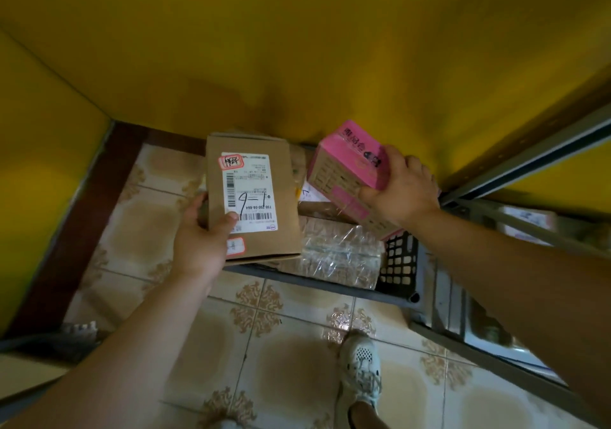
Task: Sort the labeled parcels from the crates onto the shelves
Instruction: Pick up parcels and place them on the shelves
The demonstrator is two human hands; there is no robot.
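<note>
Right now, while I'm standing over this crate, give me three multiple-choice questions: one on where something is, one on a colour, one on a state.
1. Where does the plastic-wrapped parcel lie?
A. In the black crate
B. On a chair
C. On the bare floor

2. What colour is the box in the right hand?
A. Blue
B. Green
C. Pink

3. What is the left hand doing?
A. Hanging empty
B. Gripping the brown parcel
C. Pressing on the floor

Answers:
1 A: it sits inside the crate's lattice wall.
2 C: its printed faces are pink.
3 B: the thumb lies on the parcel's white label and the fingers wrap round its edge.
</note>
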